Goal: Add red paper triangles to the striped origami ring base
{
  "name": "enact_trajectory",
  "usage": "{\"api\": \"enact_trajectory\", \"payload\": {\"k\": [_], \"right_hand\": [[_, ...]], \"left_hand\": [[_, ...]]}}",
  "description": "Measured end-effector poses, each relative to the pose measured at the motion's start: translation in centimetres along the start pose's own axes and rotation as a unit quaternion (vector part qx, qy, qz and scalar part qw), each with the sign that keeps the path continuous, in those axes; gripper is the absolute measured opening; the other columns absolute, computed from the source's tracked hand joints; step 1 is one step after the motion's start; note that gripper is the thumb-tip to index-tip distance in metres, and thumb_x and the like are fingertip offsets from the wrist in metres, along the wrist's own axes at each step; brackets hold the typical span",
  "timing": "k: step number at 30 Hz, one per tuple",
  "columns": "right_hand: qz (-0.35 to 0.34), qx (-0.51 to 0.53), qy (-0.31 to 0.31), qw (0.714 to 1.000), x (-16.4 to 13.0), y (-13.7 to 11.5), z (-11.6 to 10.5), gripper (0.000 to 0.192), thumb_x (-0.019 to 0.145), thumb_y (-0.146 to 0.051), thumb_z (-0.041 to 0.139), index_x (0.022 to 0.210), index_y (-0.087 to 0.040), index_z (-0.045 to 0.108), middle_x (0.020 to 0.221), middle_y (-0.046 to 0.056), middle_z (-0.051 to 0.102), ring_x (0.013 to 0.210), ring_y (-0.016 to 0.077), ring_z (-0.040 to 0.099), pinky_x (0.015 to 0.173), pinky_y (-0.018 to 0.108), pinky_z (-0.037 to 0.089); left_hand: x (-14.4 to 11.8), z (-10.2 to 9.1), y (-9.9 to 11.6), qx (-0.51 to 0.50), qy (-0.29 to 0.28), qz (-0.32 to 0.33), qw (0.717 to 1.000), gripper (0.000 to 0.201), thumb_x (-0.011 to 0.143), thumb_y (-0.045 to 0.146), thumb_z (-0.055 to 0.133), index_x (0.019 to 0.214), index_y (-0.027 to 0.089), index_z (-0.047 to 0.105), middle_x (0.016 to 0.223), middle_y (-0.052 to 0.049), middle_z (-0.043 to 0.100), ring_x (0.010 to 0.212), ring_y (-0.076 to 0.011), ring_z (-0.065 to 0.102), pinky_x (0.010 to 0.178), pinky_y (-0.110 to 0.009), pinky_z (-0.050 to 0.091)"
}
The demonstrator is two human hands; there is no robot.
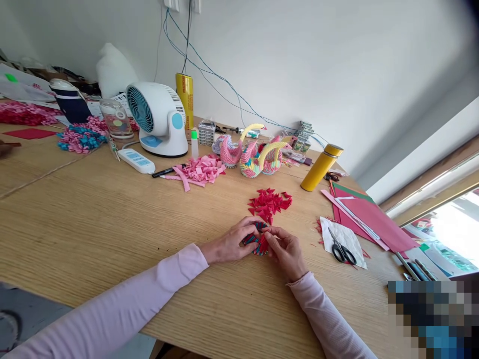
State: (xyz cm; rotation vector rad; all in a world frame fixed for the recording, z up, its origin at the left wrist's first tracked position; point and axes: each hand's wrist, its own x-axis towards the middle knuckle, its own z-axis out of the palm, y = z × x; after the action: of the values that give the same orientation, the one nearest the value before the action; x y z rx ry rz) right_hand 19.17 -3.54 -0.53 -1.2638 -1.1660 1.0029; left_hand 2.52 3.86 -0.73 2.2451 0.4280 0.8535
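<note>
While both hands (258, 244) pinch ridged folded-paper piece (256, 240), wood-grain table (93, 224).

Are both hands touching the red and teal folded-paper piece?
Touching: the head view shows left hand and right hand gripping the folded-paper piece between them.

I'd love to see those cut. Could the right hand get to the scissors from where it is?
Probably yes. The scissors lie in the open on a white sheet just beside the right hand, with bare table between them. But that hand is busy on the paper piece.
</note>
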Motion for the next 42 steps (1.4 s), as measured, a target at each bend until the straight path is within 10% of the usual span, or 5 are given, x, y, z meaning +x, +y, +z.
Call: {"api": "enact_trajectory", "payload": {"k": [42], "right_hand": [[-0.019, -0.034, 0.001, 0.999, 0.09, -0.03, 0.43, 0.033, 0.077, -0.041, 0.067, 0.097, -0.015, 0.069, 0.046, -0.004, 0.054, 0.039, 0.0084, 0.047, 0.039, 0.019, 0.036]], "left_hand": [[0.09, -0.10, 0.17, 0.017, -0.004, 0.011, 1.000, 0.017, 0.074, 0.003, 0.056, 0.080, 0.018, 0.051, 0.120, -0.011, 0.053, 0.117, -0.0206, 0.051, 0.100, -0.033, 0.043]]}}
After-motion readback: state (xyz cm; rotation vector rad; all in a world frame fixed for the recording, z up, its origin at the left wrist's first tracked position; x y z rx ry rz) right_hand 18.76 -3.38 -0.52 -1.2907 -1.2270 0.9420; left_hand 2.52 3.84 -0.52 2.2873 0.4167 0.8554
